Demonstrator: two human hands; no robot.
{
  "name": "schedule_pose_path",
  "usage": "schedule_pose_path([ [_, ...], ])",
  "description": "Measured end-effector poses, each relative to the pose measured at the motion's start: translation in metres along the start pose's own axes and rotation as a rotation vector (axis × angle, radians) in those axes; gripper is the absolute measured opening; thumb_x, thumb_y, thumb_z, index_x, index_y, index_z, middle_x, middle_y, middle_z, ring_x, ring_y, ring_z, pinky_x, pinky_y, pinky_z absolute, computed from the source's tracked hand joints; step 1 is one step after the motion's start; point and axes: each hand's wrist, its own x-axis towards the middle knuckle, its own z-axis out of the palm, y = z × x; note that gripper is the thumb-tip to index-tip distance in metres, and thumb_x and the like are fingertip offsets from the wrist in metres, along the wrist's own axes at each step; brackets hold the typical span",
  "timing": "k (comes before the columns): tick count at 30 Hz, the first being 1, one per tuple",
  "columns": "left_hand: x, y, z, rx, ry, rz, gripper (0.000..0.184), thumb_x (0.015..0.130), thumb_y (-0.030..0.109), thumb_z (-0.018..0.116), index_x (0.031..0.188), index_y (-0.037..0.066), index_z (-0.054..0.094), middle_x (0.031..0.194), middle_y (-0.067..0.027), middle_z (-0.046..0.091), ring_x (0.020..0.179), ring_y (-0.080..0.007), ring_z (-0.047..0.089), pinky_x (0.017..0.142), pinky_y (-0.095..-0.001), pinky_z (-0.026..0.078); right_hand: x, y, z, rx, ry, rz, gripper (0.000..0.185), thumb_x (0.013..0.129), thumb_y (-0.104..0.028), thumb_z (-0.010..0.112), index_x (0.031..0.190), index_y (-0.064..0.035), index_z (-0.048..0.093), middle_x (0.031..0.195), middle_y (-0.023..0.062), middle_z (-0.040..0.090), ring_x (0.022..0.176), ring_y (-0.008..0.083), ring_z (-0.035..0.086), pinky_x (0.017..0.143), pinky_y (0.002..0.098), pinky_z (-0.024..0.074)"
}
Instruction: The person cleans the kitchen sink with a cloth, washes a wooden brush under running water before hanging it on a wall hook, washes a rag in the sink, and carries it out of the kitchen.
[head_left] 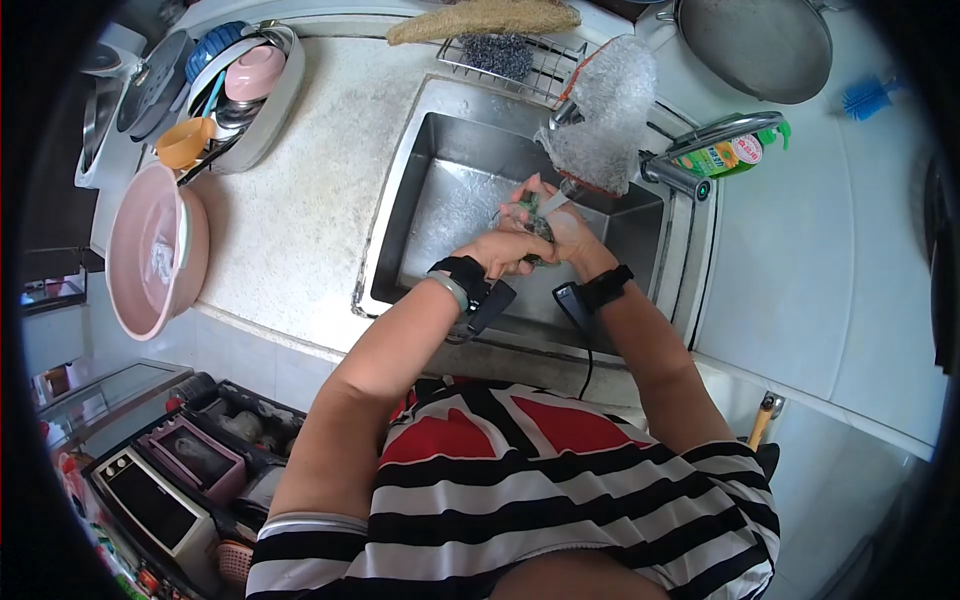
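Note:
Both my hands meet over the steel sink [440, 190], under the faucet's running water [552, 203]. Between them is a small dark green item [540, 230], wet and partly covered by fingers, too small to name. My left hand [500, 250] has its fingers curled against it from the left. My right hand [572, 232] cups it from the right, right below the spout. A clear wrap [605, 120] with an orange edge hangs around the faucet. Each wrist wears a black strap with a dark device.
A pink basin [130, 250] and a white dish rack [262, 130] with bowls stand on the left counter. Behind the sink are a wire rack [545, 75] with a loofah [480, 20], and a large pan [760, 45]. A green soap bottle [720, 157] lies by the faucet's right.

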Motion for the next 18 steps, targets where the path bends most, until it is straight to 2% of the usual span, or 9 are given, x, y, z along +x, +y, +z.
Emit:
schedule_pose_path([
  [2,-0.001,0.001,0.005,0.042,0.093,-0.04,0.042,0.067,0.015,0.073,0.102,0.007,0.05,0.085,-0.0019,0.057,0.064,-0.0115,0.052,0.049,-0.023,0.042,0.006,0.003,-0.003,-0.047,0.078,-0.027,0.046,0.089,-0.051,0.055,0.087,-0.0049,0.054,0.073,0.0042,0.054,0.073,0.0156,0.059,0.068,0.0294,0.0511],
  [4,-0.006,0.005,0.014,-0.017,0.162,0.147,0.062,0.062,0.015,0.074,0.114,0.003,0.042,0.08,-0.0078,0.055,0.05,-0.0155,0.049,0.038,-0.03,0.036,0.013,0.01,-0.013,-0.094,0.159,-0.052,0.044,0.089,-0.049,0.055,0.085,-0.006,0.053,0.07,0.0026,0.051,0.071,0.0145,0.058,0.066,0.0283,0.0501],
  [7,0.002,0.0,0.016,0.079,0.247,0.052,0.061,0.062,0.014,0.074,0.113,0.002,0.044,0.08,-0.0088,0.055,0.049,-0.018,0.049,0.036,-0.0333,0.035,0.017,0.017,-0.021,-0.325,0.341,-0.135,0.041,0.09,-0.047,0.056,0.084,-0.0066,0.053,0.071,0.0022,0.049,0.068,0.0142,0.056,0.064,0.0279,0.0485],
  [11,0.015,-0.004,0.007,0.18,0.213,-0.026,0.061,0.062,0.015,0.074,0.114,-0.001,0.047,0.082,-0.0083,0.056,0.054,-0.0194,0.052,0.035,-0.0339,0.035,0.005,0.005,-0.003,-0.269,0.278,-0.174,0.039,0.092,-0.045,0.054,0.09,-0.0057,0.054,0.082,0.004,0.054,0.075,0.0154,0.059,0.07,0.0296,0.0497],
  [13,0.004,-0.002,0.002,0.006,0.038,0.029,0.038,0.072,0.012,0.07,0.107,0.005,0.057,0.093,-0.0065,0.061,0.079,-0.0188,0.059,0.06,-0.0429,0.052,0.006,0.003,-0.005,-0.307,0.301,-0.22,0.039,0.093,-0.044,0.052,0.096,-0.0048,0.055,0.085,0.005,0.057,0.078,0.0162,0.06,0.073,0.0304,0.05],
  [14,-0.001,0.001,0.0,0.006,0.037,0.031,0.038,0.072,0.012,0.07,0.107,0.005,0.057,0.093,-0.0065,0.061,0.079,-0.0188,0.059,0.06,-0.0429,0.052,0.007,0.0,-0.008,-0.147,0.304,-0.184,0.039,0.094,-0.041,0.051,0.106,-0.0047,0.053,0.091,0.0064,0.058,0.083,0.0173,0.06,0.076,0.0311,0.05],
  [15,-0.005,0.003,-0.003,-0.258,-0.019,0.061,0.035,0.075,0.009,0.069,0.108,0.005,0.057,0.095,-0.0068,0.061,0.082,-0.0201,0.06,0.069,-0.0453,0.052,0.007,-0.002,-0.011,0.014,0.306,-0.147,0.04,0.095,-0.039,0.049,0.115,-0.0045,0.051,0.097,0.0079,0.059,0.088,0.0184,0.06,0.079,0.0319,0.05],
  [17,-0.007,0.004,-0.011,-0.663,-0.116,0.059,0.031,0.079,0.002,0.066,0.108,0.007,0.057,0.1,-0.0064,0.061,0.091,-0.0218,0.061,0.088,-0.0518,0.048,0.002,-0.008,-0.011,0.018,0.278,-0.147,0.041,0.096,-0.037,0.048,0.122,-0.0051,0.047,0.103,0.0085,0.058,0.091,0.018,0.059,0.081,0.032,0.049],
  [18,-0.006,0.003,-0.011,-0.663,-0.116,0.06,0.031,0.079,0.002,0.066,0.108,0.007,0.057,0.1,-0.0064,0.061,0.091,-0.0218,0.061,0.088,-0.0518,0.048,0.0,-0.01,-0.009,0.023,0.249,-0.147,0.043,0.097,-0.035,0.047,0.128,-0.0056,0.043,0.108,0.0091,0.058,0.094,0.0176,0.058,0.084,0.0322,0.048],
])
